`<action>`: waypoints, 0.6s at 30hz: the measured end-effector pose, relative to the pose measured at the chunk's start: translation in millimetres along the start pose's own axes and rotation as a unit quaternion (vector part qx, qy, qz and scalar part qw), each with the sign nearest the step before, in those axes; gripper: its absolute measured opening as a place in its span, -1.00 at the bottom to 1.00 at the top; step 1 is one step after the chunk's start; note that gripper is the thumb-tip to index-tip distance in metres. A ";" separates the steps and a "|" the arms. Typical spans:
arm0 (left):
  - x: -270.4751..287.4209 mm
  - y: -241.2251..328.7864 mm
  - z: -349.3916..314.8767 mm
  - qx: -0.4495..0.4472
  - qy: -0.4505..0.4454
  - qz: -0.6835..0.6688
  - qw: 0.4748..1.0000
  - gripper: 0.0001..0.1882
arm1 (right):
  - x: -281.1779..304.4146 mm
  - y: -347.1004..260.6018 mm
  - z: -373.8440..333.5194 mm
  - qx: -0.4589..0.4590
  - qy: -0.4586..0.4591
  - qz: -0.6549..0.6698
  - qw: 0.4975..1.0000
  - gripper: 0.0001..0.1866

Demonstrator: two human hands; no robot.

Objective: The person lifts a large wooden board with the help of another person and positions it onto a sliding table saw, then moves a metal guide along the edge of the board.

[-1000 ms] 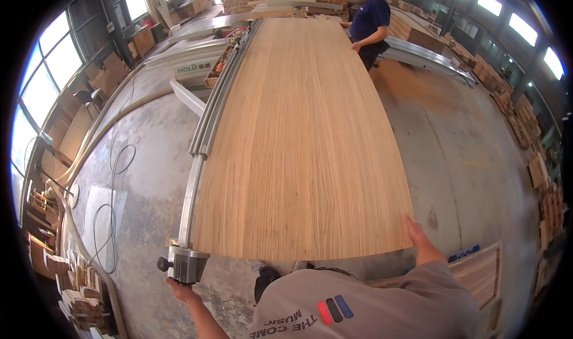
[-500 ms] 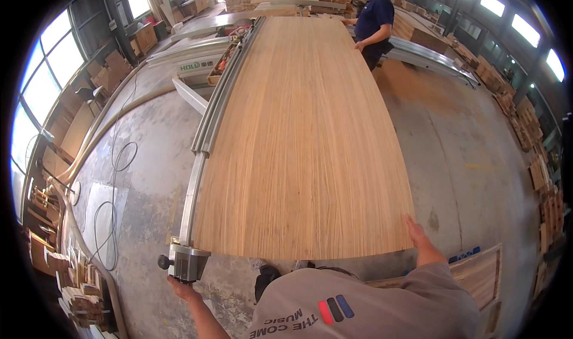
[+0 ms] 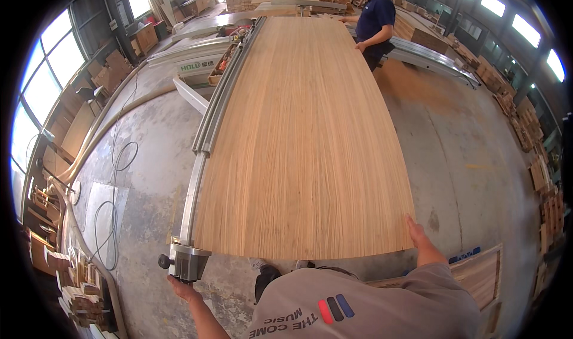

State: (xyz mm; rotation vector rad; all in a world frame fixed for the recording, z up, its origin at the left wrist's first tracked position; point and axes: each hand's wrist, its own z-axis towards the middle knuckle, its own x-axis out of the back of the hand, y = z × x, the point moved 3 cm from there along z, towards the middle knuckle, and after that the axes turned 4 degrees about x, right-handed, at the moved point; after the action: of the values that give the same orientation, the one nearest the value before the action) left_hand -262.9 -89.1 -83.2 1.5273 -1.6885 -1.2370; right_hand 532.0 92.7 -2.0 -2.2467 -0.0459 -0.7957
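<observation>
A large wooden panel (image 3: 304, 148) with light, straight grain stretches away from me. Its left edge runs along a metal rail (image 3: 206, 139). At the rail's near end is a grey metal end block (image 3: 190, 262) with a round black knob. My left hand (image 3: 184, 287) is closed at the underside of this block, its fingers partly hidden by it. At the panel's near right corner, my right hand (image 3: 419, 234) grips the edge, fingertips showing beside the wood and the rest hidden. A co-worker (image 3: 376, 22) in a dark blue shirt stands at the far right with hands at the panel's edge.
A pale machine body (image 3: 200, 65) and an orange-filled tray (image 3: 222, 64) lie left of the rail. A cable (image 3: 113, 207) and a thick hose (image 3: 140, 102) cross the floor at left. Behind my right arm leans a wooden frame (image 3: 480, 273). Timber stacks (image 3: 80, 297) line the sides.
The co-worker's far hand has shifted slightly left along the panel's far end. My hands and the panel look unmoved.
</observation>
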 end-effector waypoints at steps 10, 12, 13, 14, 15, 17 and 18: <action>-5.7 6.6 -8.7 0.001 0.002 0.007 1.000 -0.28 | 0.2 7.9 8.9 -0.010 0.011 -0.003 1.000 0.04; -3.4 5.1 -5.3 0.000 -0.002 0.007 1.000 -0.28 | -0.2 7.8 10.6 -0.003 0.004 -0.004 1.000 0.03; -3.8 5.0 -5.6 0.000 -0.004 0.007 1.000 -0.28 | 0.3 8.3 11.7 0.000 0.001 -0.005 1.000 0.03; -4.0 4.8 -6.0 0.000 -0.003 0.007 1.000 -0.28 | 0.7 9.2 12.6 -0.001 0.002 -0.006 1.000 0.03; -4.4 4.8 -6.2 0.000 -0.001 0.007 1.000 -0.27 | 1.0 10.4 13.8 -0.002 0.002 -0.007 1.000 0.03; -5.5 4.9 -6.5 0.000 0.001 0.008 1.000 -0.27 | 2.4 15.0 18.5 -0.004 0.004 -0.008 1.000 0.04; -5.7 4.2 -6.0 0.000 0.002 0.008 1.000 -0.26 | 3.4 19.1 23.1 -0.004 0.006 -0.009 1.000 0.04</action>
State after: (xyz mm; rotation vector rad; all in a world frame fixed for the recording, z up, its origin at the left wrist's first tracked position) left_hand -258.5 -85.5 -75.9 1.5125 -1.6954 -1.2242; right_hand 552.0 93.4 -24.6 -2.2515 -0.0570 -0.8208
